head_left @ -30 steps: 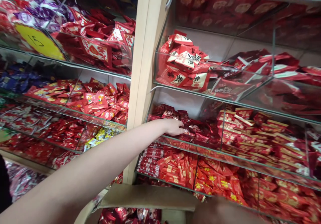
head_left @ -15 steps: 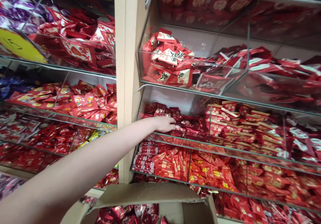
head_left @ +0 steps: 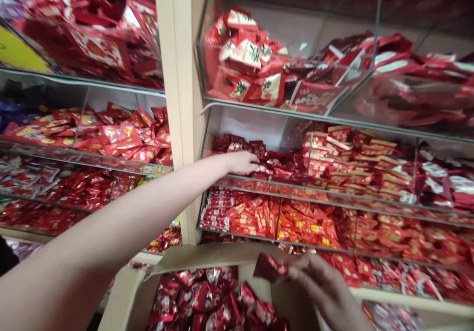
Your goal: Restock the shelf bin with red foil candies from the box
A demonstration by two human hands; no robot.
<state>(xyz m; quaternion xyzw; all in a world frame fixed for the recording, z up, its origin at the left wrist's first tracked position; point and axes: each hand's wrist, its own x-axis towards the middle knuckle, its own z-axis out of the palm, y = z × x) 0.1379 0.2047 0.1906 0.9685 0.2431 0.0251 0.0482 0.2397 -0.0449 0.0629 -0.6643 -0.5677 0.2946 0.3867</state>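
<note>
Packet (head_left: 267, 268): one held; two hands (head_left: 328, 286).

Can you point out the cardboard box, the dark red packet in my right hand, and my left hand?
Cardboard box (head_left: 211, 255): head view, on its far flap.
Dark red packet (head_left: 267, 268): head view, on its exposed wrapper.
Left hand (head_left: 241, 163): head view, on its back.

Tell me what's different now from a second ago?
The right hand has come into view by the cardboard box, its fingers pinching a dark red packet. The view has tipped down, so more of the box shows. The left hand stays at the wrapped packets in the shelf bin.
</note>
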